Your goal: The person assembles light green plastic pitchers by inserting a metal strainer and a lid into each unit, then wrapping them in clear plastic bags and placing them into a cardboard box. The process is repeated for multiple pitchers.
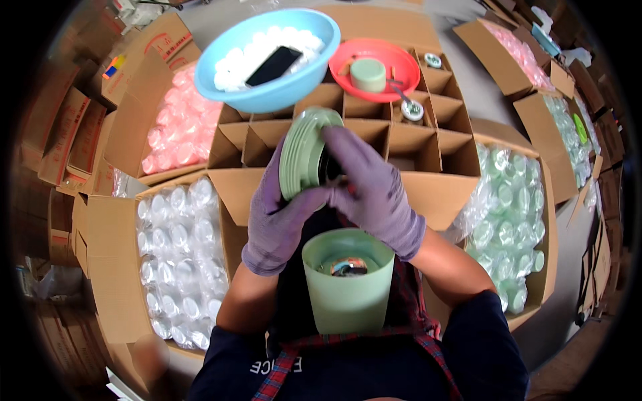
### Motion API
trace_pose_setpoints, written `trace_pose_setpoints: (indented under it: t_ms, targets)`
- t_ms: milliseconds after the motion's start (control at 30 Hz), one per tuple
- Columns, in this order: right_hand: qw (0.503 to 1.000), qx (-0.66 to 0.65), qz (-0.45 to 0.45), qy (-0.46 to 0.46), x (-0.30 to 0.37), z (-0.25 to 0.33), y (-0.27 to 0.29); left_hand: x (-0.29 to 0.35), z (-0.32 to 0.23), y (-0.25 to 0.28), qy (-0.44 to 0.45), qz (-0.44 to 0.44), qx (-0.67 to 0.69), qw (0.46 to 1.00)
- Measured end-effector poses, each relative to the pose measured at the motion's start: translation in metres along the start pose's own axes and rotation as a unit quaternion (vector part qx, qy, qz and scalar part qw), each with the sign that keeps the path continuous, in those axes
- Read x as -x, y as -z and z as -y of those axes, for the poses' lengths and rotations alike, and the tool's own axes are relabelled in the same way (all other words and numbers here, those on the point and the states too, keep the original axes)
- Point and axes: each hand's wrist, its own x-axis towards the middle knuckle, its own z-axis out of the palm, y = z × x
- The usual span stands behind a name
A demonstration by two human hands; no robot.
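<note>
My left hand (pixel 277 214), in a purple glove, grips a pale green ridged lid (pixel 301 154) held tilted on its edge. My right hand (pixel 371 180), gloved the same and slightly blurred, curls its fingers at the lid's other side, around a dark spot that I cannot make out. Both thumbs come close together at the lid's lower edge. Below them, close to my body, stands an open pale green tub (pixel 348 287). Inside it lies a small round thing with a coloured label and a dark part.
Ahead, a divided cardboard box (pixel 421 150) bears a blue basin (pixel 267 100) of white pieces with a phone (pixel 274 65), and a red basin (pixel 341 50) holding a green lid (pixel 368 75). Boxes of wrapped clear cups (pixel 177 267), pink cups (pixel 180 127) and green cups (pixel 505 220) flank me.
</note>
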Motion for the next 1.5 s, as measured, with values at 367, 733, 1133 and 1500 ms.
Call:
trace_pose_setpoints:
  t_ms: [367, 733, 1133, 1500]
  targets:
    - [0.909, -0.303, 0.014, -0.287, 0.086, -0.022, 0.047, 0.012, -0.054, 0.037, 0.123, 0.383, -0.264, 0.877]
    - [0.879, -0.459, 0.130, -0.003, 0.099, -0.042, 0.024, 0.040, -0.008, 0.030, -0.097, 0.360, -0.137, 0.918]
    - [0.958, -0.184, 0.171, 0.140, 0.089, 0.038, 0.053, 0.056, 0.009, 0.041, 0.002, 0.221, -0.464, 0.858]
    - [0.991, -0.114, 0.049, 0.057, 0.117, 0.023, 0.019, 0.066, -0.003, 0.025, -0.016, 0.166, -0.438, 0.883]
